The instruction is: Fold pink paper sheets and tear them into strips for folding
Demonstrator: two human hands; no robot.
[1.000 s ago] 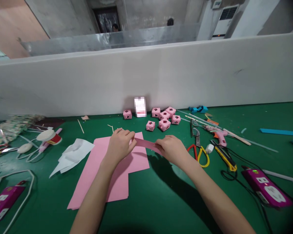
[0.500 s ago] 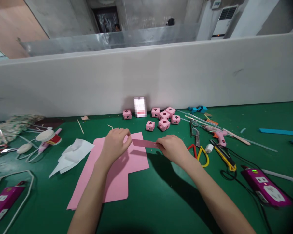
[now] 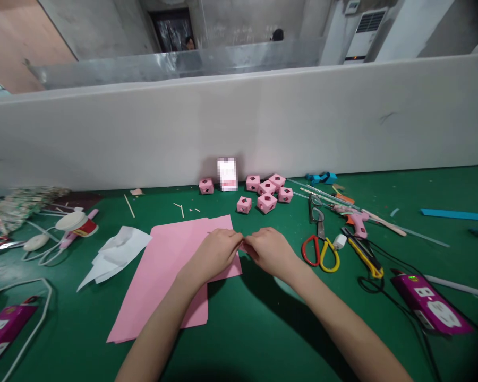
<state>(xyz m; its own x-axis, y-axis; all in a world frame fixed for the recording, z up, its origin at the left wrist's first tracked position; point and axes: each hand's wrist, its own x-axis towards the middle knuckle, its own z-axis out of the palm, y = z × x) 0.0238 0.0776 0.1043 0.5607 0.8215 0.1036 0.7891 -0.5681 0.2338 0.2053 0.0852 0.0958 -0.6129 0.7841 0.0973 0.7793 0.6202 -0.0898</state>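
My left hand (image 3: 218,250) and my right hand (image 3: 271,250) meet fingertip to fingertip over the right edge of the stacked pink paper sheets (image 3: 167,260). Both are closed in a pinch on a pink paper strip (image 3: 242,246), most of which the fingers hide. Beyond them stands a group of small folded pink paper cubes (image 3: 266,202) with dark diamond-shaped openings. To the right of my right hand lie scissors (image 3: 321,229) with one red and one yellow handle.
Crumpled white paper (image 3: 117,254) and a paper cup (image 3: 79,224) lie leftward. At right are a utility knife (image 3: 365,257), a pink glue gun (image 3: 357,220) and a purple power strip (image 3: 430,305) with cables. A white partition (image 3: 143,138) backs the green table (image 3: 263,339).
My left hand has moved right until it meets my right hand. The strip that was stretched between them is now mostly covered by the fingers.
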